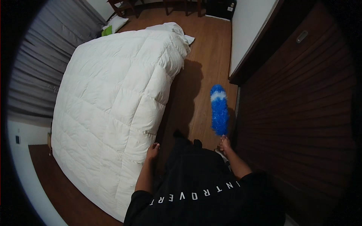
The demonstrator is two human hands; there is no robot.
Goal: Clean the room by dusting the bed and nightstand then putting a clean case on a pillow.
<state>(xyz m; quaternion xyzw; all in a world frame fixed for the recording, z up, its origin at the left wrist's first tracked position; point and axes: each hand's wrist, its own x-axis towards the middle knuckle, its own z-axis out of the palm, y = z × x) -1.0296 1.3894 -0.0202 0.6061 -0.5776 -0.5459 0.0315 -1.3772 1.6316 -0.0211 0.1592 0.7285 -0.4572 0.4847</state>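
Observation:
My right hand (pixel 224 144) grips a feather-style duster (pixel 219 111) by the lower end of its handle. The duster's fluffy head is blue with a pale white band near the tip, and it points away from me above the wooden floor. Beside the bed, my left hand (pixel 153 150) hangs at the edge of a thick white quilted duvet (pixel 113 93). Its fingers look curled, with no object visible in them; whether it touches the duvet cannot be made out.
A wooden floor strip (pixel 209 50) runs between the bed and a dark slatted wooden sliding door (pixel 294 118). Grey curtains (pixel 51 56) hang on the left. Beyond the bed are a white pillow (pixel 118 23), wooden chair legs (pixel 176 8) and a black cabinet (pixel 220 10).

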